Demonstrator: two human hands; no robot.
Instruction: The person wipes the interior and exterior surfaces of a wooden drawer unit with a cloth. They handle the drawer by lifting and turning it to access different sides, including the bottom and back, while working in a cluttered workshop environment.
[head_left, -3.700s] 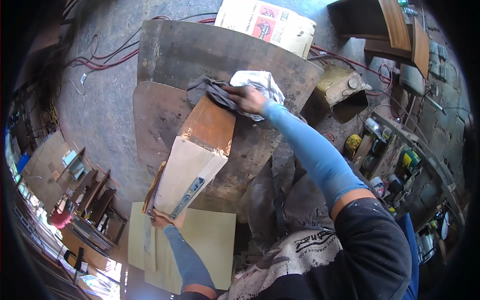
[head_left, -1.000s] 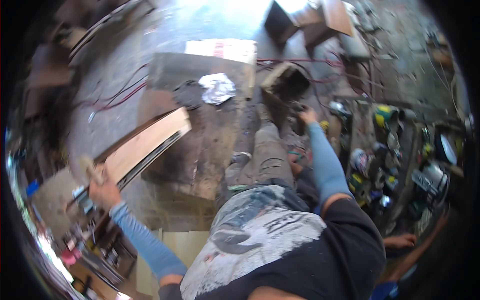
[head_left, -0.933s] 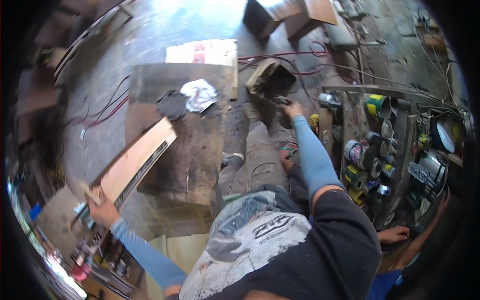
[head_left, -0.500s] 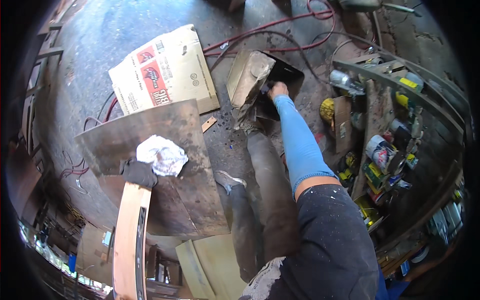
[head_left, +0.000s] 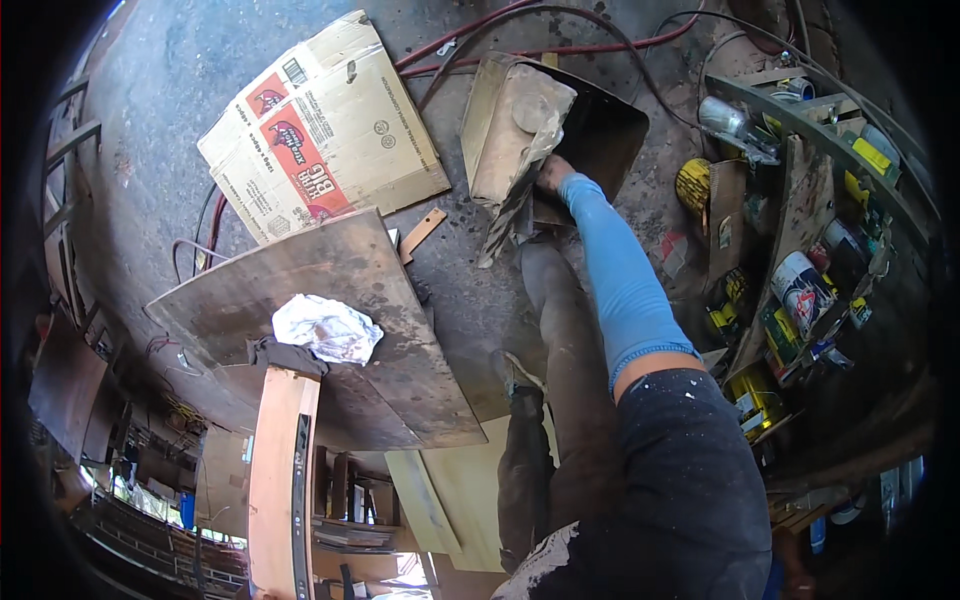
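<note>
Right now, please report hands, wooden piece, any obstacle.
Right hand at open metal can, grip hidden. Left hand out of view. Wooden piece lower left. Possible obstacle: dark cloth at its far end.

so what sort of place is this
Likely a woodworking or furniture-finishing workshop: a long pale wooden piece, a stained board with a crumpled white cloth on it, and cans crowded together on the right.

Showed a stained, blue-grey floor (head_left: 150,200). Held a wooden rack (head_left: 803,195) crowded with cans (head_left: 803,285) at right. Let in bright light (head_left: 412,570) near the lower edge, perhaps through an opening.
</note>
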